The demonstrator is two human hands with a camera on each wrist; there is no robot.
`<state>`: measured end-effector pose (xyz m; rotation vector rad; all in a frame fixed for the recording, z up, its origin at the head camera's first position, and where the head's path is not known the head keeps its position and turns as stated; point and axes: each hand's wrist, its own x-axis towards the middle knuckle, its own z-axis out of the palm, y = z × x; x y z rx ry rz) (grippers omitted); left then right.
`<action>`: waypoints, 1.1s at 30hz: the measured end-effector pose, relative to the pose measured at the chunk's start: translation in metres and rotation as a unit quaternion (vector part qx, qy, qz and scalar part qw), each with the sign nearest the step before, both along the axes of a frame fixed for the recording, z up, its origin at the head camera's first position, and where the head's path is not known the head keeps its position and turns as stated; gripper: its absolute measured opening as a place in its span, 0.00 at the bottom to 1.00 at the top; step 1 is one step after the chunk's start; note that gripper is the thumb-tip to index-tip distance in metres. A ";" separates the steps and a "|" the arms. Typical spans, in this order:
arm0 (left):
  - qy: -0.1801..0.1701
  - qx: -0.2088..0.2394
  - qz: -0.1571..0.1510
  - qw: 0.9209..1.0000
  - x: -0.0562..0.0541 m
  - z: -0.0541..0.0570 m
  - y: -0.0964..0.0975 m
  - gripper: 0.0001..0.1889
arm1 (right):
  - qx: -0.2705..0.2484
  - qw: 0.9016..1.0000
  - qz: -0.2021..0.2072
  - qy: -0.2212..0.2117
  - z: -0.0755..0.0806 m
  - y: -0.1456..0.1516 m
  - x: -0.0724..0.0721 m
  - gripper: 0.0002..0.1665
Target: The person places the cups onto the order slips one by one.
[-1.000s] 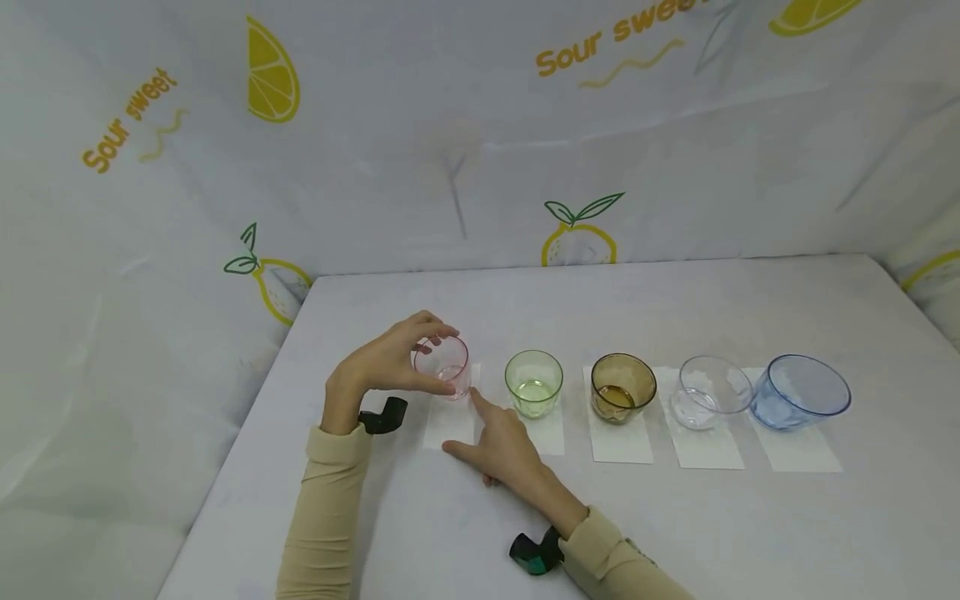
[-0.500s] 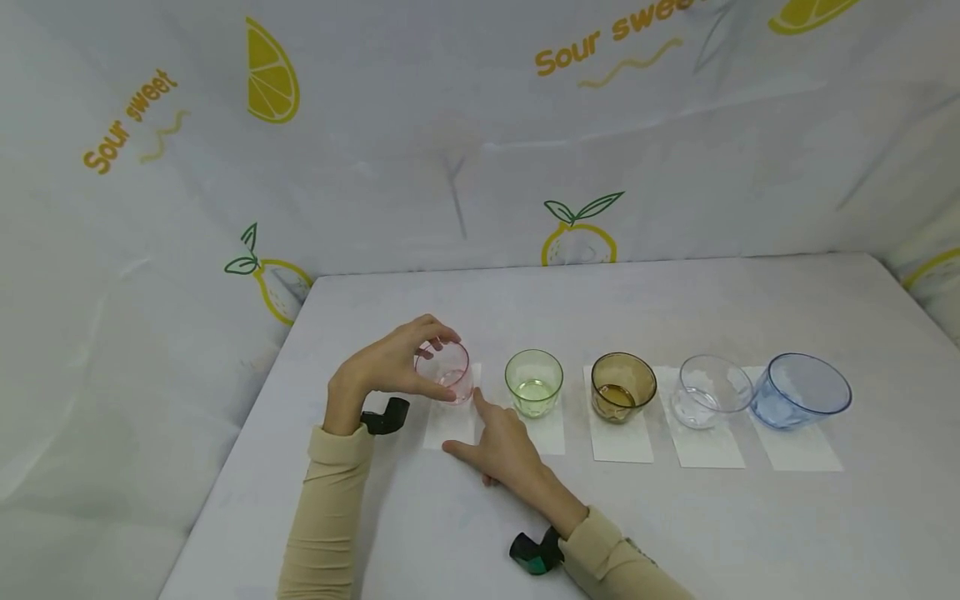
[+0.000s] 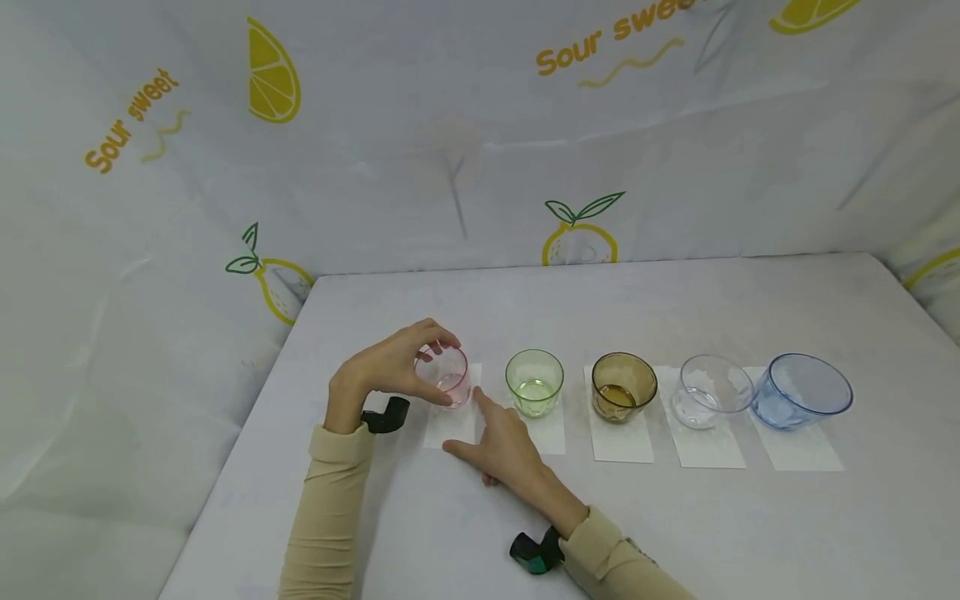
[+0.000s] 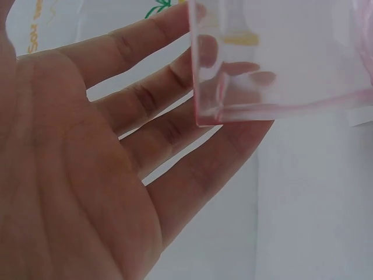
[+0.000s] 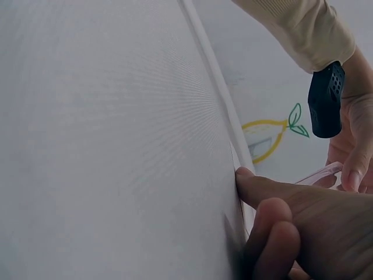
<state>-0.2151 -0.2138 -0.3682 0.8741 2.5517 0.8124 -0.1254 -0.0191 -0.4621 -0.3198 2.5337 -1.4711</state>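
My left hand (image 3: 390, 362) grips a pink-tinted clear glass (image 3: 453, 382) between thumb and fingers, at the left end of a row of glasses. In the left wrist view, fingers lie along the wall of this pink glass (image 4: 303, 70). Under or just below it is a white paper strip (image 3: 453, 429); whether the glass touches the paper I cannot tell. My right hand (image 3: 508, 450) rests beside the strip, thumb at its near end and index finger stretched toward the glass base. In the right wrist view, other fingers of the right hand (image 5: 315, 224) are curled under.
To the right, a green glass (image 3: 534, 385), a brown glass (image 3: 624, 387), a clear glass (image 3: 712, 386) and a larger blue glass (image 3: 802, 392) stand on similar strips. A lemon-print cloth (image 3: 450, 183) hangs behind the white table (image 3: 420, 533).
My left hand and the pink glass have shifted slightly toward me, or downward, over the strip. The right hand stays in place.
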 end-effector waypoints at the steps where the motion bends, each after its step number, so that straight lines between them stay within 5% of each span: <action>1: -0.001 0.000 0.000 1.000 0.000 0.000 0.000 0.36 | -0.001 1.000 -0.001 -0.003 0.000 0.000 0.000 0.56; 33: -0.011 -0.001 -0.003 1.000 0.000 -0.003 0.001 0.38 | -0.004 1.000 -0.013 -0.019 -0.001 -0.001 0.000 0.57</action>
